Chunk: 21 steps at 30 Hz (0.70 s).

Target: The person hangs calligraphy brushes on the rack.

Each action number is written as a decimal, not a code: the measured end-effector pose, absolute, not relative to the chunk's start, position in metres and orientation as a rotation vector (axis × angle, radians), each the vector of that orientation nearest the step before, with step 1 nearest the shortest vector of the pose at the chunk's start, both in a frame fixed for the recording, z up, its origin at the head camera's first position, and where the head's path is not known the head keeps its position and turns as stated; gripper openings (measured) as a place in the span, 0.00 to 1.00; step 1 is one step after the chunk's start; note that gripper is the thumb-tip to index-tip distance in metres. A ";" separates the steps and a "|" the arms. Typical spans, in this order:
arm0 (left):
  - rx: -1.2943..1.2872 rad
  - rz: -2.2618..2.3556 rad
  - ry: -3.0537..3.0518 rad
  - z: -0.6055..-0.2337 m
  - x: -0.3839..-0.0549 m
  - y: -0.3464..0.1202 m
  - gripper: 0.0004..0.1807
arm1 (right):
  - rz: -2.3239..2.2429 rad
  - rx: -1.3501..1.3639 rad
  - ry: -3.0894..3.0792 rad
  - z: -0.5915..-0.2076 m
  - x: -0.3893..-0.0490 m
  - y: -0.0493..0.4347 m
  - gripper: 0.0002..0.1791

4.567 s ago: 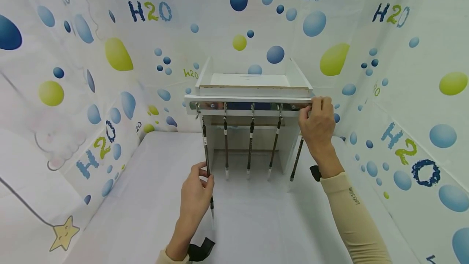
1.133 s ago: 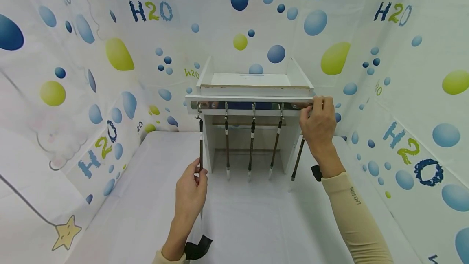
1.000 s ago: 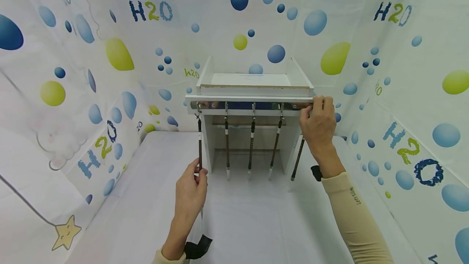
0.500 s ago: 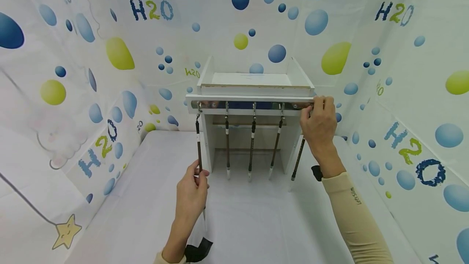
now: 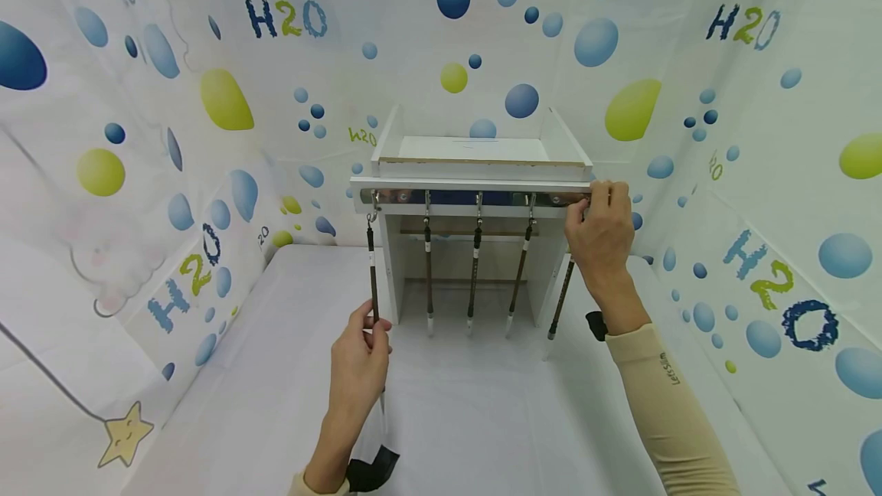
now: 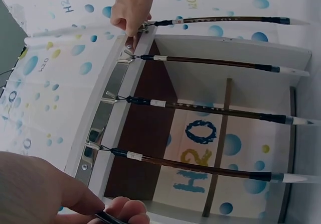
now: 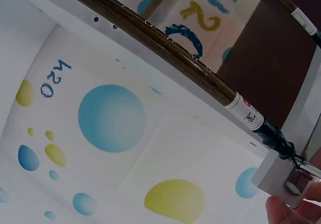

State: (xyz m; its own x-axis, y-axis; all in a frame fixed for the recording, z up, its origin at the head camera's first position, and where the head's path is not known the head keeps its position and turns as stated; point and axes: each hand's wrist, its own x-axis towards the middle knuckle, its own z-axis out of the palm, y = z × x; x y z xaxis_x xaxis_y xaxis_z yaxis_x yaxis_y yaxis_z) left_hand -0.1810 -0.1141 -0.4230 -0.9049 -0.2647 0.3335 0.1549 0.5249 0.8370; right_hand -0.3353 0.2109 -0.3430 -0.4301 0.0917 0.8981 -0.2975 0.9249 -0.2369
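Observation:
My left hand (image 5: 360, 370) pinches the dark shaft of the leftmost calligraphy brush (image 5: 374, 274), whose white tip points down. Its top cord meets the leftmost hook (image 5: 373, 209); I cannot tell whether the loop is round it. In the left wrist view, only a short dark piece of this brush (image 6: 108, 218) shows between thumb and fingers. My right hand (image 5: 599, 236) grips the right end of the white rack's hook rail (image 5: 451, 198). Close by, the rightmost brush (image 7: 170, 48) hangs from its cord. Three more brushes hang between, including the middle brush (image 5: 474, 274).
The rail fronts a white shelf unit with a shallow tray (image 5: 482, 168) on top and an open frame (image 5: 387, 274) below. A white covered surface (image 5: 468, 419) lies underneath. Printed curtains (image 5: 413, 21) surround it at the back and sides.
My left hand has shifted slightly left, bringing the brush from right of the leftmost hook to beneath it, cord at the hook. My right hand has kept its grip on the rail's end.

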 end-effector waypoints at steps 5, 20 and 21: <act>0.115 -1.341 -2.360 -0.424 -0.181 -0.114 0.22 | 0.436 0.143 -1.979 -0.343 -0.335 0.211 0.12; 0.087 -1.342 -2.366 -0.423 -0.180 -0.114 0.22 | 0.435 0.153 -1.964 -0.343 -0.335 0.211 0.13; 0.090 -1.339 -2.362 -0.423 -0.180 -0.114 0.22 | 0.438 0.153 -1.963 -0.343 -0.335 0.211 0.12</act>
